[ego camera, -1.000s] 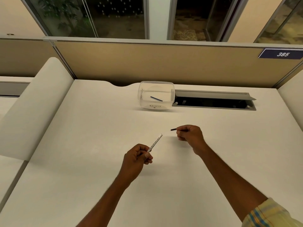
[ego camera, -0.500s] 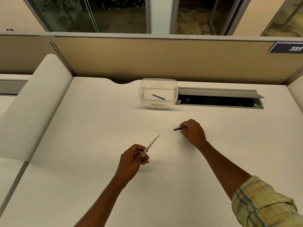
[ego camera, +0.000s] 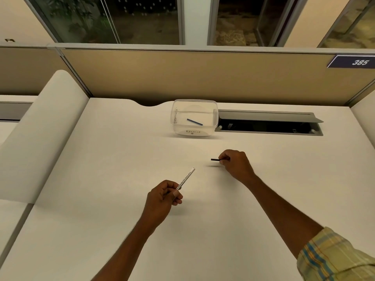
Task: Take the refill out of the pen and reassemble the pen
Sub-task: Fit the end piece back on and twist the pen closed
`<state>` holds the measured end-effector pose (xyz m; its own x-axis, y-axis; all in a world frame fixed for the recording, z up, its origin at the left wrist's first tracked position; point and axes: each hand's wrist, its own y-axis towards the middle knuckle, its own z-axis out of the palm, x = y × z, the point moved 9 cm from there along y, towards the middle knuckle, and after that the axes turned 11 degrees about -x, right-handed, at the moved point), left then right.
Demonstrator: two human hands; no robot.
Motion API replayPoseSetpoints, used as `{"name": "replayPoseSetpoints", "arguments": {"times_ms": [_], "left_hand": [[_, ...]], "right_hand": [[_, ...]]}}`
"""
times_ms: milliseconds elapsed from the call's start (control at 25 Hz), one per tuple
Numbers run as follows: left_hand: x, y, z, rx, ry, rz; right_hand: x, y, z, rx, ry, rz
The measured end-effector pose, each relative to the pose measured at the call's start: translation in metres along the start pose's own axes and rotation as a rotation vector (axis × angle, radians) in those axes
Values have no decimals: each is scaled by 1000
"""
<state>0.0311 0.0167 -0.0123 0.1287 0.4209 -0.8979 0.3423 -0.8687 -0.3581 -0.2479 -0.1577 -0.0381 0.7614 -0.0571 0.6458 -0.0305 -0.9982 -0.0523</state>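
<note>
Left hand is hovering low over the tabletop, its grip curling round the near end of the white pen barrel — the barrel is slanting up and away to the right, printed side showing, far end free. Right hand is sitting farther out and to the right, well apart from the left, its grip pinching a short dark piece at the fingertips; the piece is sticking out level toward the left and throwing a faint shadow on the tabletop just below it. Cannot tell whether the piece is touching the surface. Barrel and dark piece are not meeting. A clear plastic tub with a handwritten label is standing near the far edge, and a thin blue refill is lying inside it on a slant. Just beside the tub on the right, a cable slot is standing open with its grey flap raised. A plaid sleeve is covering the right upper arm — a tan partition is running behind, carrying a number plate reading 385.
</note>
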Motion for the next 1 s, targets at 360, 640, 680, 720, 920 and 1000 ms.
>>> {"name": "replayPoseSetpoints", "arguments": {"times_ms": [360,640,680,720,920,1000], "left_hand": [[-4,-15,-3,9,30,34],[-5,-31,-8,21,48,66],[-5,-34,-8,26,48,73],[-5,-36,-8,30,46,80],[-4,-46,-7,42,43,89],[-4,-49,-7,45,36,89]], "right_hand": [[56,-58,-60,-1,341,14],[79,-100,-79,53,500,48],[82,-105,-80,60,510,44],[85,-109,-81,65,518,41],[90,-127,-78,79,527,46],[91,-131,-77,82,526,43]]}}
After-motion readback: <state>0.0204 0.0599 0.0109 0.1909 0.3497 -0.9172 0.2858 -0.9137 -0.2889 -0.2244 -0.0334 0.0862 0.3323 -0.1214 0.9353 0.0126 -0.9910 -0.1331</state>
